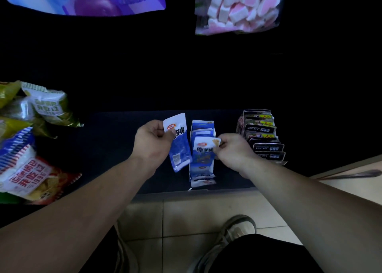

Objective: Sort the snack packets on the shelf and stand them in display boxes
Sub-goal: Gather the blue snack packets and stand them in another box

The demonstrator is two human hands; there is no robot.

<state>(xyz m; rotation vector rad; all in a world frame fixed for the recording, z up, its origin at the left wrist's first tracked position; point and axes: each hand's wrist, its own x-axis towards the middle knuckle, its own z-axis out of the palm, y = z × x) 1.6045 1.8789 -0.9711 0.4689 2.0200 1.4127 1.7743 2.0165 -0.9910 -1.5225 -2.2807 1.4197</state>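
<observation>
Open shelf [107,148] lies left of the box [201,170]. The left hand [152,142] pinches a loose packet [179,148] beside it, and the right hand [231,148] pinches a boxed packet [203,146].

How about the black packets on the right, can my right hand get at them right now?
Probably yes. The right hand sits right beside the black packets, nothing lies between them and their tops stand exposed. It is pinching a blue packet, though, so it would need to let go first.
</observation>
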